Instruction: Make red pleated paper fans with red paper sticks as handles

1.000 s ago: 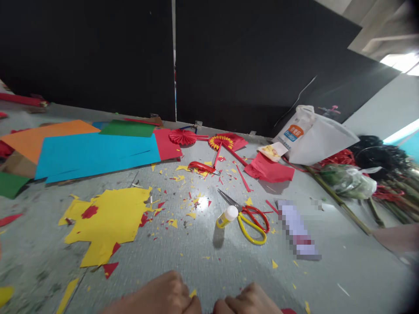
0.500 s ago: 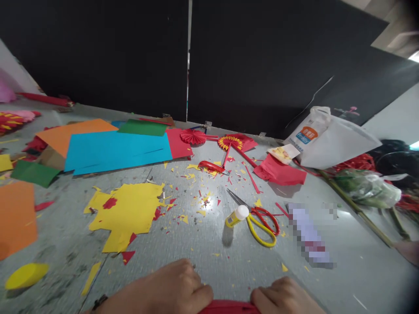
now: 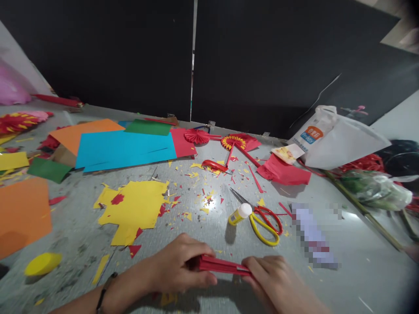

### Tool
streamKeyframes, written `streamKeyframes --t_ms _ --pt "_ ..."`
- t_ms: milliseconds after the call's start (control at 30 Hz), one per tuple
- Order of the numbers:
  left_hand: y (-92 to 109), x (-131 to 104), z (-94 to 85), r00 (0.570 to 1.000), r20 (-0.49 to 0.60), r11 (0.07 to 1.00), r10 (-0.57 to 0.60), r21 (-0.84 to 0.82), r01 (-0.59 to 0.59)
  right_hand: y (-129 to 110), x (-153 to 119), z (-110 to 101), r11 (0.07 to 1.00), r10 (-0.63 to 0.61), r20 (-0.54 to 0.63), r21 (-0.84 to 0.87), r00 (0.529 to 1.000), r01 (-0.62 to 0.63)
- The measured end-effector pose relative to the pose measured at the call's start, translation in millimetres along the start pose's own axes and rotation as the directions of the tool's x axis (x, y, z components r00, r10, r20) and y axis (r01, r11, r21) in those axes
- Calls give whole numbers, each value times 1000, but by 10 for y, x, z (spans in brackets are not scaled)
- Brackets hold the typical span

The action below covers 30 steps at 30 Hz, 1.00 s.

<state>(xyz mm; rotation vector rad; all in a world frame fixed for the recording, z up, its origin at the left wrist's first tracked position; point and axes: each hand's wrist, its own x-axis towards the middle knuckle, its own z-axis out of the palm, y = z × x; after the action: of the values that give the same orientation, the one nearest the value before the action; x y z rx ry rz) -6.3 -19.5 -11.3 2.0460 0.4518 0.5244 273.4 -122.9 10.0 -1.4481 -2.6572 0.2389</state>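
A narrow stack of folded red paper [image 3: 224, 265] stretches between my two hands, just above the front of the grey table. Its left end is gripped between the thumb and fingers of my left hand [image 3: 183, 266]. My right hand [image 3: 270, 274] pinches the other end. Beyond them stands a glue stick [image 3: 240, 214] with a white cap, beside scissors [image 3: 258, 220] with one red and one yellow handle, lying slightly apart. Farther back lie a red utility knife [image 3: 214, 165], a pleated red paper fan [image 3: 196, 136] and a red-and-yellow paper rosette [image 3: 233, 142].
Left of my hands lies ragged yellow paper [image 3: 134, 209], with blue card [image 3: 126, 150] and orange card [image 3: 22, 216] beyond. Paper scraps litter the table [image 3: 196, 235]. At the right are a white bag [image 3: 347, 139], a wrapped green bundle [image 3: 376, 189] and red paper [image 3: 283, 170]. A black wall [image 3: 131, 56] closes the back.
Both hands have risen into fuller view with the folded red paper, which now shows its layered edge. The whole scene has shifted slightly to the right.
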Motion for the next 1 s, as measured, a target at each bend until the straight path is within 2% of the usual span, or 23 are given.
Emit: streamKeyframes --t_ms 167,333,400,467,567,667,767,867,1000 --pt "16 15 9 999 -3 999 -48 -18 48 -110 112 -27 1000 -18 -104 12 994 19" --pt "72 50 14 972 -63 958 -227 -194 211 -158 169 -73 1000 -8 -244 18 970 13" --pt "93 79 18 943 -64 892 -325 -353 283 -161 186 -77 1000 14 -236 27 972 -8" --pt "95 116 21 912 -28 775 -410 -538 332 -167 202 -34 998 39 -229 63 973 -25" --pt "60 163 20 887 8 617 -462 -715 328 -202 219 129 984 84 -240 171 967 -43" --pt "11 172 11 885 -26 585 -466 -759 286 -270 220 312 941 165 -181 324 970 -99" --pt "-20 145 1 891 -34 582 -452 -768 266 -344 225 347 845 251 9 487 968 -223" --pt "-42 121 9 902 19 569 -432 -770 289 -401 259 210 788 264 112 547 958 -282" --pt "-76 123 54 915 72 550 -398 -779 301 -452 316 -12 766 295 66 581 953 -277"
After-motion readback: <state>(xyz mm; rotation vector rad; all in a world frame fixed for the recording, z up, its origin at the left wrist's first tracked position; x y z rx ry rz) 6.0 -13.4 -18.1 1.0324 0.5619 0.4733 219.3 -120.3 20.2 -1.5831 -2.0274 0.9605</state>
